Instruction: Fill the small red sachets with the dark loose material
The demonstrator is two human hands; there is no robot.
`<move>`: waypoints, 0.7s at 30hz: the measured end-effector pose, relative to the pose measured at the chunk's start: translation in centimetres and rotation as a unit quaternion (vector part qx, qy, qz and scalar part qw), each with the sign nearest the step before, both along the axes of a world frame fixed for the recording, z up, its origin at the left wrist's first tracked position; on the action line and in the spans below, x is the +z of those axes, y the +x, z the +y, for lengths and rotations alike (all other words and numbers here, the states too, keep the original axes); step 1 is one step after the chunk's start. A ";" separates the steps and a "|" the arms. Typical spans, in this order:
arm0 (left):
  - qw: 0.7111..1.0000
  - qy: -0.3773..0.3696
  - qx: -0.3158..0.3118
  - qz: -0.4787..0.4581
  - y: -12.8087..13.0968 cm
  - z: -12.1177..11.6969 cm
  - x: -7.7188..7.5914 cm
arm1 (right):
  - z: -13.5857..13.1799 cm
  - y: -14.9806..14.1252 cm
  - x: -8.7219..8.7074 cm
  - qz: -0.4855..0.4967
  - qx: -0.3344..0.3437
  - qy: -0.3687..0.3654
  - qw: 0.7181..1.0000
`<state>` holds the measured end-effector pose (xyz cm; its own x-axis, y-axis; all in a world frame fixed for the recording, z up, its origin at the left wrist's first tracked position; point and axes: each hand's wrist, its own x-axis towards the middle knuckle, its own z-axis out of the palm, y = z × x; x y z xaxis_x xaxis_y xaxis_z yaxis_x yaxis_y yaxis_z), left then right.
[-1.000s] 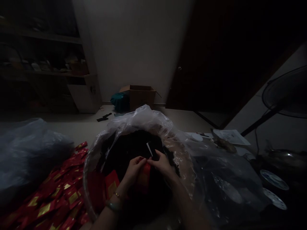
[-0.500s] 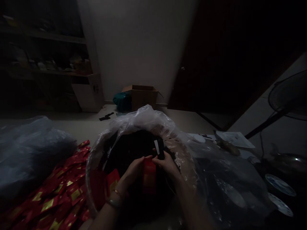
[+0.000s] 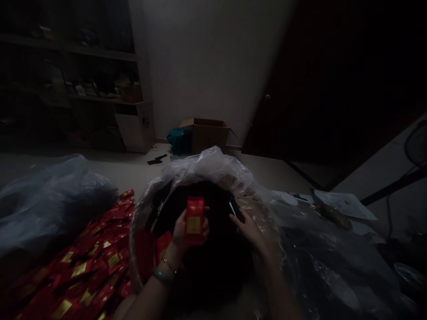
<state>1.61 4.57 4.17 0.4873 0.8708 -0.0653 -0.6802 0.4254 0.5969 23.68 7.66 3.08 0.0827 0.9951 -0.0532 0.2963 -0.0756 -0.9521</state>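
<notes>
My left hand (image 3: 180,231), a bracelet and a bangle on its wrist, is closed around a small red packet (image 3: 194,221) with a gold label. It holds the packet upright above a round container lined with clear plastic (image 3: 213,162). Dark loose material (image 3: 207,189) fills much of the container; its kind is hard to make out in the dim light. On the right side, my right hand (image 3: 248,226) grips a dark object with a white strip (image 3: 232,209), partly lost against the dark contents. More red packets (image 3: 164,244) lie inside the container at its left.
A heap of red packets with gold labels (image 3: 90,262) spreads at the left, beside a large clear plastic bag (image 3: 56,195). Clear plastic sheeting (image 3: 320,249) lies at the right. An open cardboard box (image 3: 210,135) and a teal bundle (image 3: 180,140) stand by the wall.
My hands have moved apart. The left has raised the red packet and turned its label toward me; the right has drawn away rightward with the dark object. The view has swung slightly left.
</notes>
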 end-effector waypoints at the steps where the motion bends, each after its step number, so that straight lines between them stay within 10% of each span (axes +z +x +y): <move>1: 0.997 0.011 0.059 -0.046 -0.8 0.1 0.1 | 0.0 0.3 -0.1 -0.005 -0.011 -0.007 1.000; 7: 0.932 0.015 0.356 -0.066 -5.6 1.4 0.8 | 0.0 0.9 -0.7 -0.024 -0.009 -0.028 0.999; 11: 0.916 0.019 0.306 0.258 -6.9 2.0 1.4 | 0.4 1.7 -1.9 -0.078 -0.017 -0.002 0.997; 13: 0.819 0.056 0.250 0.514 -7.6 1.7 1.2 | 0.7 2.2 -2.3 -0.108 -0.020 0.001 0.994; 15: 0.663 0.085 0.142 0.730 -8.6 1.1 0.8 | 0.7 2.7 -2.6 -0.130 -0.019 -0.001 0.991; 17: 0.565 0.065 0.061 0.820 -9.7 0.4 0.2 | 0.7 3.1 -2.7 -0.147 -0.015 -0.005 0.989; 21: 0.566 0.071 0.055 0.819 -10.4 -0.5 -1.0 | 0.7 3.4 -3.0 -0.167 0.012 -0.021 0.986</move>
<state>-8.84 4.11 3.14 -0.1842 0.9429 -0.2774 0.8185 0.3034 0.4878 27.03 8.35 0.07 0.0785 0.9946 -0.0679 0.5947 -0.1014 -0.7975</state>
